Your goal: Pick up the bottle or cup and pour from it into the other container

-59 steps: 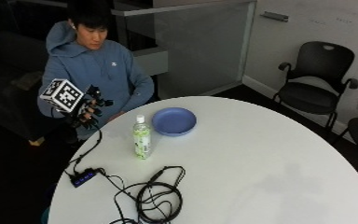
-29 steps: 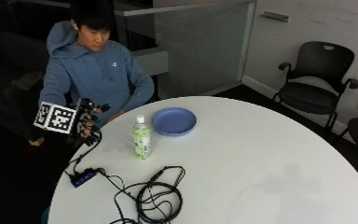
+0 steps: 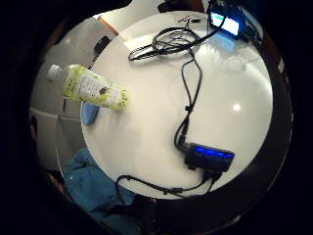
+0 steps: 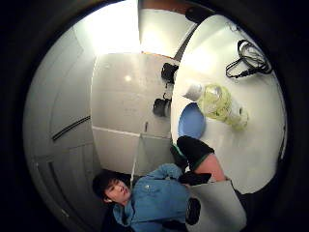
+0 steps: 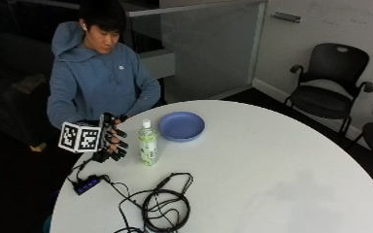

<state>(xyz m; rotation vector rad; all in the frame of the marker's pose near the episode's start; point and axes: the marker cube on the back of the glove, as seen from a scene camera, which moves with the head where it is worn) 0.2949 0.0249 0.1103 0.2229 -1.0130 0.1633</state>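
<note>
A person in a blue hoodie sits at the far left edge of a round white table [image 5: 270,160]. The gloved right hand [image 5: 110,143] is held above the table's left edge, its fingers loosely curled and apart, holding nothing; it is near the bottle but not touching it. One bottle [image 5: 147,143], clear with a green label and a white cap, stands upright near the left edge, and one blue bowl [image 5: 181,126] sits just beside it, toward the far edge; the two look apart in the outside view. That view alone shows the hand's pose and the whole table. The little finger side palm view shows what the outside view gives only small: one dark hub with blue lights [image 3: 209,156] by the table's edge, its cord running to a coil of black cable [image 3: 171,39] farther along, with the bottle [image 3: 90,88] seen from the side. The thumb side palm view shows the bottle [image 4: 217,104] beside the bowl [image 4: 191,122] and a gloved fingertip [image 4: 193,147] at the table's edge. Two black chairs [image 5: 332,82] stand beyond the right edge.
</note>
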